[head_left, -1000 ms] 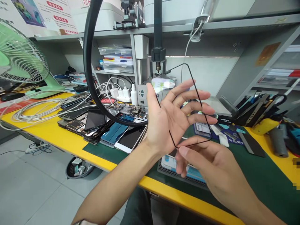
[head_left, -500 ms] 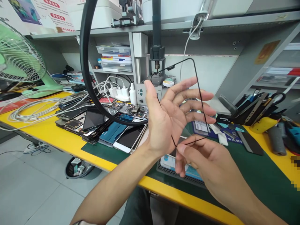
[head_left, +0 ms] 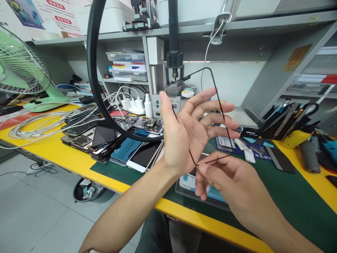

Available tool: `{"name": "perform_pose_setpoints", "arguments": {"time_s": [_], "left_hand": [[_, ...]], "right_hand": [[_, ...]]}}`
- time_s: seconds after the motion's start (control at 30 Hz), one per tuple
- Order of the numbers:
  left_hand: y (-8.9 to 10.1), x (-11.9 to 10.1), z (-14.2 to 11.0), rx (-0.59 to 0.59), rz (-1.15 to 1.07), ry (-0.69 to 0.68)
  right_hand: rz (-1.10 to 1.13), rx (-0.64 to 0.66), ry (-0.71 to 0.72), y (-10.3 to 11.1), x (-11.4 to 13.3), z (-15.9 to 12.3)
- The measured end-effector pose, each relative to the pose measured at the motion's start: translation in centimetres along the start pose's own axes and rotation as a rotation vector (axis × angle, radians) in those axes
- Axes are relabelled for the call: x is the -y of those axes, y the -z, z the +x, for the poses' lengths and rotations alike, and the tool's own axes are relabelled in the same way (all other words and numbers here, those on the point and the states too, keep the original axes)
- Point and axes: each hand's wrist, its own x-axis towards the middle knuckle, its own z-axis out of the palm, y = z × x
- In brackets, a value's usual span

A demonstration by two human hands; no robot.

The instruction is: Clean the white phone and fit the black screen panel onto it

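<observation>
A thin, black, rectangular phone bezel frame [head_left: 186, 77] stands upright and slightly tilted above the bench. My right hand [head_left: 238, 184] pinches its lower edge between thumb and fingers. My left hand [head_left: 181, 142] is open, palm toward me, with the thumb up and the fingers spread. The frame's right side crosses in front of those fingers, while part of its left side is hidden by the thumb and palm. Below my hands, a phone-sized piece with blue and white parts [head_left: 188, 181] lies on a black perforated pad [head_left: 181, 191], partly covered.
Stacked phones and parts [head_left: 123, 146] lie at left on the green mat [head_left: 279, 189]. A black ring [head_left: 91, 66] hangs in front. Behind are a grey machine [head_left: 168, 103] and white chargers [head_left: 133, 103]. Tools [head_left: 292, 119] stand at right; a green fan [head_left: 23, 70] is far left.
The view has shifted slightly, and the bezel frame and both hands appear a little further left. My right hand keeps the same pinch and my left stays spread.
</observation>
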Motion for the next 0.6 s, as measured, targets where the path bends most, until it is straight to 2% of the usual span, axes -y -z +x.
{"name": "perform_pose_setpoints", "arguments": {"time_s": [0.3,0.43,0.6], "left_hand": [[0.1,-0.2,0.5,0.038,-0.123,0.057],[0.1,-0.1,0.5,0.056,-0.163,0.088],[0.0,0.1,0.3,0.036,-0.112,0.092]], "right_hand": [[-0.058,0.025,0.099,-0.4,0.0,-0.8],[-0.093,-0.017,0.126,-0.8,0.3,-0.5],[-0.139,-0.051,0.114,-1.1,0.9,-0.3]]}}
